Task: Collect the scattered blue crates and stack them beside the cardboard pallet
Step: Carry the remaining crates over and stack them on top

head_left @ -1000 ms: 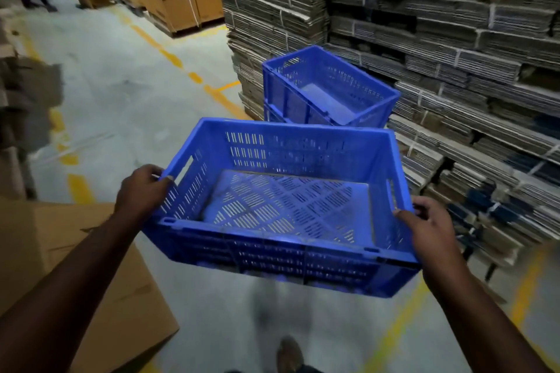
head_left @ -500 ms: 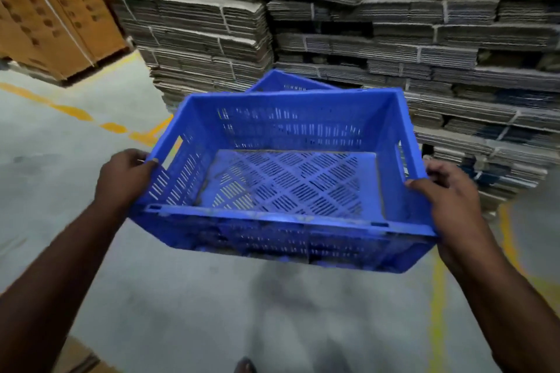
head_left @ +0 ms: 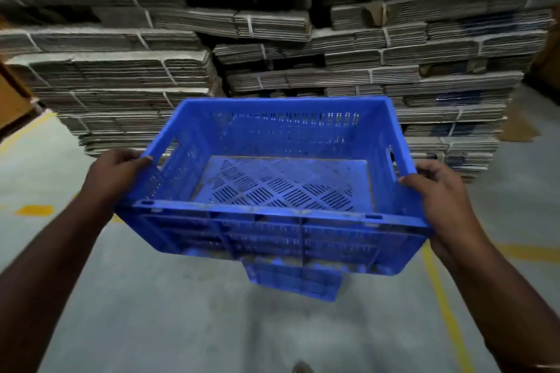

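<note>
Blue perforated crate (head_left: 281, 179) held level above another blue crate (head_left: 295, 280) on the floor, before the bundled cardboard stacks (head_left: 424, 70) — left hand (head_left: 116, 172) and right hand (head_left: 436, 188) each in clenched grip on 1 end rim.

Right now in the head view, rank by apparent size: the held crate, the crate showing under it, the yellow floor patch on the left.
1. Held crate, largest, though nearest the camera.
2. Crate beneath it, mostly hidden, so its true size is unsure.
3. Yellow floor patch, smallest.
</note>
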{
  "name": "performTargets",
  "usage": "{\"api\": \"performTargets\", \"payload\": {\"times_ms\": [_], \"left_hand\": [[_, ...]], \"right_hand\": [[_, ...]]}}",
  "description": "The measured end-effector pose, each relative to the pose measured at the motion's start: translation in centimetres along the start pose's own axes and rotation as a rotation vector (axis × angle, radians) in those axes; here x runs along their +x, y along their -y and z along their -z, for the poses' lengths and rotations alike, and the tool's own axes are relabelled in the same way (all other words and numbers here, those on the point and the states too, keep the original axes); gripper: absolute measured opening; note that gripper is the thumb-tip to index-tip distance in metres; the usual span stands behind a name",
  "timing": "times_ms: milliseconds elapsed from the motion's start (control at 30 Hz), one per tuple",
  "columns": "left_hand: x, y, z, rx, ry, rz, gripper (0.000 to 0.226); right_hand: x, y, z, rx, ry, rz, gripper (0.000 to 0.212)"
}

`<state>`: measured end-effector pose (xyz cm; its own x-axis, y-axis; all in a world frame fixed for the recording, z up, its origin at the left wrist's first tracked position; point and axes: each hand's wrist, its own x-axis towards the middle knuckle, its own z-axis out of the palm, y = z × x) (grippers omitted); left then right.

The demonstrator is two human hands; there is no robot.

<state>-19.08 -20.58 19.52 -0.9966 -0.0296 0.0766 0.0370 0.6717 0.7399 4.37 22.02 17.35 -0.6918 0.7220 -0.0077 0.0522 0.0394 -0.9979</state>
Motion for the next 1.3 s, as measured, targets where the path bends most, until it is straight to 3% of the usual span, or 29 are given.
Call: {"api": "performTargets", "payload": {"times_ms": [200,433,600,767,867,1033,1300], "left_hand": [[7.0,-0.6,-0.9,-0.102,-0.001,-0.010,0.030],[17.6,2.7,-2.2,-0.048,0.090,-0.072,0.045],[25.3,5.0,-3.7,-0.118,0.175,-0.092,0.037],[27.2,2.7,-2.5,-0.157,0.224,-0.131,0.014],[29.5,2.8,-2.8,-0.212,0.252,-0.146,0.023],[31.0,2.6,-3.9,-0.303,0.267,-0.134,0.021],[29.1,0.6,-8.6,-0.399,0.294,-0.105,0.036]], "right_hand": [[5.0,0.9,-4.5,-0.015,-0.042,0.006,0.015],[8.1,0.2,-9.9,-0.217,-0.044,0.039,0.033],[8.7,0.4,-15.2,-0.253,-0.156,0.058,0.043],[9.2,0.6,-19.0,-0.368,-0.253,0.002,0.046],[9.1,0.4,-20.2,-0.382,-0.319,-0.042,0.056],[10.2,0.0,-19.7,-0.396,-0.400,-0.082,0.051],[13.0,1.1,-16.2,-0.385,-0.379,-0.100,0.046]]}}
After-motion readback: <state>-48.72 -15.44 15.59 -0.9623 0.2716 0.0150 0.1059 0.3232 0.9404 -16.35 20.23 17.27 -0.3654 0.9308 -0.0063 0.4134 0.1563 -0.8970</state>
